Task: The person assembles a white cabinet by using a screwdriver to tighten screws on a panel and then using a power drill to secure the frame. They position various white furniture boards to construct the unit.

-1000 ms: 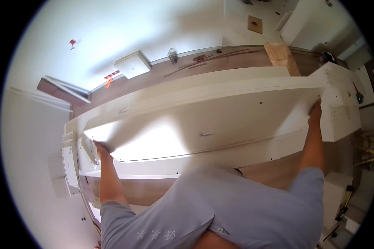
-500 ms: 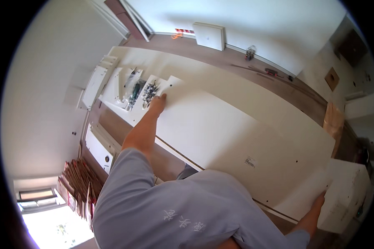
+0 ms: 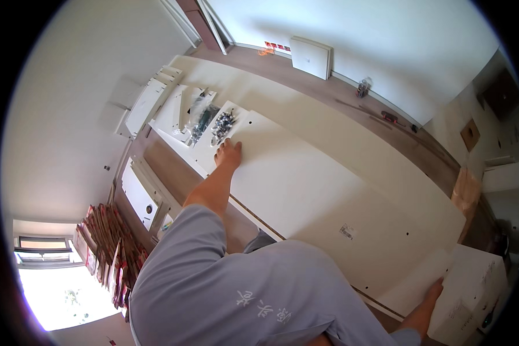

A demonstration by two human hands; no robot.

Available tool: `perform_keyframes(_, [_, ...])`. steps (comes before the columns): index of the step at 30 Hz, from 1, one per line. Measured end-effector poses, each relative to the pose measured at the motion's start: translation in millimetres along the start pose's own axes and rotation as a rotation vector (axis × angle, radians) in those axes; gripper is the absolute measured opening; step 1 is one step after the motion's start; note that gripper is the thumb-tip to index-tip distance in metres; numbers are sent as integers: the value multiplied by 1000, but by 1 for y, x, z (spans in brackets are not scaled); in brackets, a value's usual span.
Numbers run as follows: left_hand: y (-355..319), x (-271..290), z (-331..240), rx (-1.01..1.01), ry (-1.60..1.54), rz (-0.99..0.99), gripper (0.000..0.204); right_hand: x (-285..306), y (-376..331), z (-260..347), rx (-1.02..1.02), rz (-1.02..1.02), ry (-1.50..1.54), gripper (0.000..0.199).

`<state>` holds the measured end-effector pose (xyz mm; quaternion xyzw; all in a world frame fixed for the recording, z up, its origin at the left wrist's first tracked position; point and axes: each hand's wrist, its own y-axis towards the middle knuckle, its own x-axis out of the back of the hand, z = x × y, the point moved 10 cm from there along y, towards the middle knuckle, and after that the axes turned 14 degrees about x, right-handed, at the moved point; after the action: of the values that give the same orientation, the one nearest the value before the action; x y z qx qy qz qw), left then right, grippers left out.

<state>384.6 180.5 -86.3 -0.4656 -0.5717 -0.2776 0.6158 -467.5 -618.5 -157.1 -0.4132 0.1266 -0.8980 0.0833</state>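
Placed the left hand (image 3: 229,154) against the left end of a long, flat, white rectangular panel (image 3: 305,179), beside a loose heap of small silvery metal fittings (image 3: 222,127); set the right hand (image 3: 434,293) at the opposite end, near a white box-shaped piece (image 3: 473,291). Had the panel lying before a grey short-sleeved shirt (image 3: 236,282), over a larger white board (image 3: 294,112). Could not tell either hand's fingers as gripping or open.

Pale walls (image 3: 63,127), brownish floor (image 3: 271,74). Window (image 3: 60,294) lower left, blown out by daylight. Upper-right wall bright, with soft shading.
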Motion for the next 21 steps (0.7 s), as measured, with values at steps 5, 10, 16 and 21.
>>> perform_keyframes(5, [1,2,27,-35,9,-54,76,-5,-6,0,1,-24,-111,73])
perform_keyframes(10, [10,5,34,-56,2,42,76,4,-30,-6,-8,-121,-202,73])
perform_keyframes(16, [108,-27,84,-162,-50,72,52,-85,-117,84,248,-133,-774,74])
perform_keyframes(21, [163,-15,114,112,-378,99,38,-206,-250,139,552,-38,-744,81])
